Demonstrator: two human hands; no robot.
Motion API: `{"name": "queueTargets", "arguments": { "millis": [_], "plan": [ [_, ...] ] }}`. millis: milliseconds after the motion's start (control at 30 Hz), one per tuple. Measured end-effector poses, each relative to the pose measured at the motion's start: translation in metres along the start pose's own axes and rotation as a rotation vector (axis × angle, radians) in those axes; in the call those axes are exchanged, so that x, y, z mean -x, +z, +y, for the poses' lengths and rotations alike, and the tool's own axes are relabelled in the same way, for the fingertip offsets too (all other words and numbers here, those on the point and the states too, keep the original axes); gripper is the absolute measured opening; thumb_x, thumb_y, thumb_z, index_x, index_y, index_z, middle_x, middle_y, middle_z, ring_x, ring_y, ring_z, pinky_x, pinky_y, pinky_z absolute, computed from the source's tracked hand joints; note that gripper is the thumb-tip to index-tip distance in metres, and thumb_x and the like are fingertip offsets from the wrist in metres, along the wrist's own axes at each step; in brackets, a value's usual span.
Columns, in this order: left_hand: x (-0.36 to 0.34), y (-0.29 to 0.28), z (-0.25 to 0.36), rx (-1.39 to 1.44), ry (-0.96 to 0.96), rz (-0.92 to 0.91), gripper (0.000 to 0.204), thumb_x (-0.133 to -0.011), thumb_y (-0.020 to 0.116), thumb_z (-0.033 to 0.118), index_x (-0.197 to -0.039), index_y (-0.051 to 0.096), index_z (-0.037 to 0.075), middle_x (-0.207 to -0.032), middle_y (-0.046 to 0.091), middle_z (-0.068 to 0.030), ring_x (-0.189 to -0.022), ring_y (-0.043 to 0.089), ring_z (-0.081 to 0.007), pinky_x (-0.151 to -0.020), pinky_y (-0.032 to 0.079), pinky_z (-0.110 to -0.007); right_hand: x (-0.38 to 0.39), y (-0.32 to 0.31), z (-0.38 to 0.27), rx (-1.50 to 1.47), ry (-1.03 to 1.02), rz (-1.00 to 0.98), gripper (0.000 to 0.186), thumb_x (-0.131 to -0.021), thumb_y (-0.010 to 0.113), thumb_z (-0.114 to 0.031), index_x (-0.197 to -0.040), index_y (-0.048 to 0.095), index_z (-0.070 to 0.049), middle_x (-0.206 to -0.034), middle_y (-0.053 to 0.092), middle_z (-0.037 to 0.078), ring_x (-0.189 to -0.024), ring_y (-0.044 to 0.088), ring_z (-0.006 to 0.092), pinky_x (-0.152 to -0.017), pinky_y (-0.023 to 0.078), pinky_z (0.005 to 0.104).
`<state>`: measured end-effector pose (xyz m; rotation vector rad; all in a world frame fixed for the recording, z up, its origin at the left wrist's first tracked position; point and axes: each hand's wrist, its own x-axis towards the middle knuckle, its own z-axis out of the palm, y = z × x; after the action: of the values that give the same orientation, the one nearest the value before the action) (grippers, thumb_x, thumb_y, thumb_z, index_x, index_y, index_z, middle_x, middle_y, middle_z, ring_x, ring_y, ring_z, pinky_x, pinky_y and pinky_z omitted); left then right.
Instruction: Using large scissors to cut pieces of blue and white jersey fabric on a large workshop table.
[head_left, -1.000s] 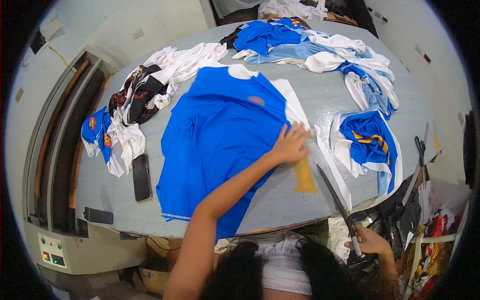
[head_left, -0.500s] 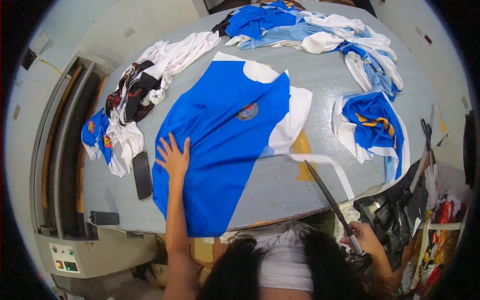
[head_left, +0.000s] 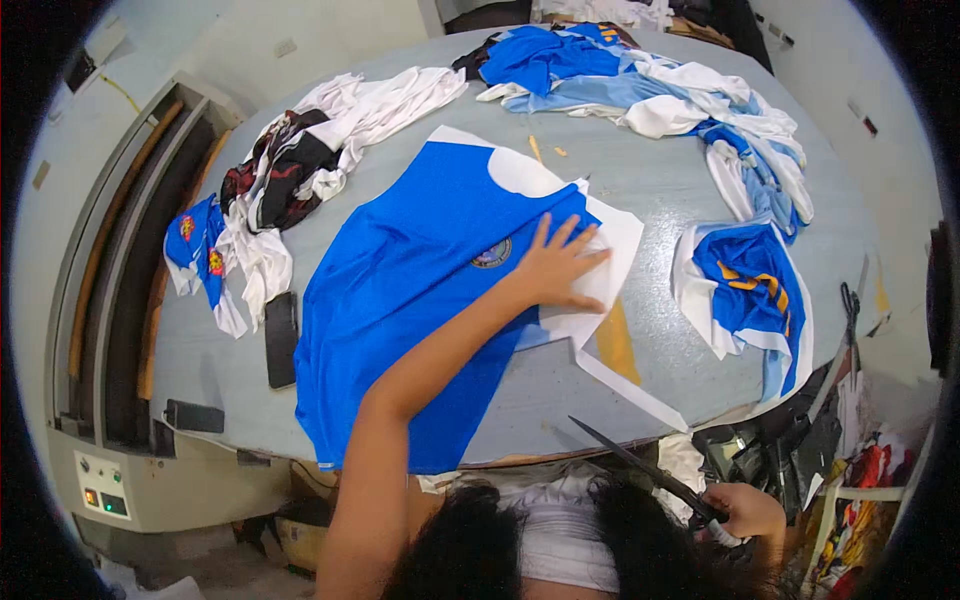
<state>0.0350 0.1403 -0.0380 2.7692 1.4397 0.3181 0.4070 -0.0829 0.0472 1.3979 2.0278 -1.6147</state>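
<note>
A big, smooth blue and white cloth shirt piece with a small round badge (head_left: 400,250) lies flat in the middle of the grey round-edged table (head_left: 660,235), close to the person. The left hand (head_left: 563,265) rests on its right side, where blue meets white, just beside the badge. That grip is spread wide, with the fingers apart and pressed on the cloth.

The right hand (head_left: 750,510) is low, by the near edge of the table. Its grip is clamped on the handle of the long dark metal scissors (head_left: 655,474), and the tip points up and left.

A thin white cloth strip (head_left: 632,393) runs from the shirt piece to the table's near edge. It passes beside a flat yellow patch (head_left: 615,345). A crumpled blue and white cloth with yellow marks (head_left: 745,275) lies to the right, and a flat black phone-shaped thing (head_left: 281,340) lies to the left
</note>
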Motion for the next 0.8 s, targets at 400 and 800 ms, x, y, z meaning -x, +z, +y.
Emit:
{"name": "queueTargets", "arguments": {
  "millis": [400,800],
  "plan": [
    [-0.048,0.015,-0.003,0.390,0.016,0.443,0.027,-0.083,0.057,0.021,-0.106,0.061,0.007,-0.117,0.055,-0.0142,-0.113,0.048,-0.0310,-0.096,0.036,-0.042,-0.018,0.067,0.017,-0.727,0.008,0.316,0.028,-0.072,0.075,-0.007,-0.088,0.054,0.001,-0.073,0.057,0.001,-0.068,0.052,0.0066,-0.058,0.043,0.0224],
    [0.043,0.008,0.041,0.167,0.074,0.110,0.074,-0.071,0.060,0.058,-0.127,0.047,0.011,-0.134,0.042,-0.0080,-0.128,0.031,-0.0290,-0.104,0.020,-0.054,-0.046,-0.021,0.005,-0.189,0.117,-0.053,0.044,-0.082,0.064,-0.038,-0.096,0.045,0.000,-0.080,0.052,0.010,-0.062,0.056,0.0143,-0.056,0.046,0.0279]
  ]
}}
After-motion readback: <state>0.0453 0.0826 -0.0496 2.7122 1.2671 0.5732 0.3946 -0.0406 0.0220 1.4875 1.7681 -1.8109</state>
